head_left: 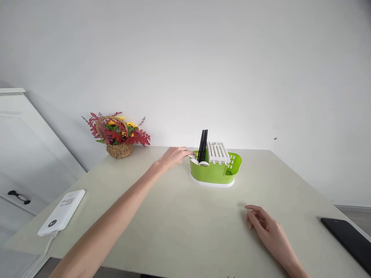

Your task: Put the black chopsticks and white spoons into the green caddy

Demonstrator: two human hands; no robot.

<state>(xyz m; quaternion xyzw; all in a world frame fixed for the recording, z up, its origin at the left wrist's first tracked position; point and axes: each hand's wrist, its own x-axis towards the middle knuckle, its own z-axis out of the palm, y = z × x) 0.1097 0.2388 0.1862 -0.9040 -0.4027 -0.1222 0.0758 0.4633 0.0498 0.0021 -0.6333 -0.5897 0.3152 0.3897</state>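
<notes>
A green utensil caddy with a white base stands toward the back of the table. Several black chopsticks rise from its left part, beside a white slotted rack. My left hand reaches to the caddy's left end, fingers closed on a white spoon at the rim; its fingertips are partly hidden. Another white spoon hangs its bowl over the front rim. Nearer to me, on the right, my right hand rests at the tabletop with loosely curled fingers, holding nothing.
A wicker basket of red and yellow flowers stands at the back left. A white power bank with a cable lies at the left edge. At the right edge lies a black phone. A white wall closes off the back.
</notes>
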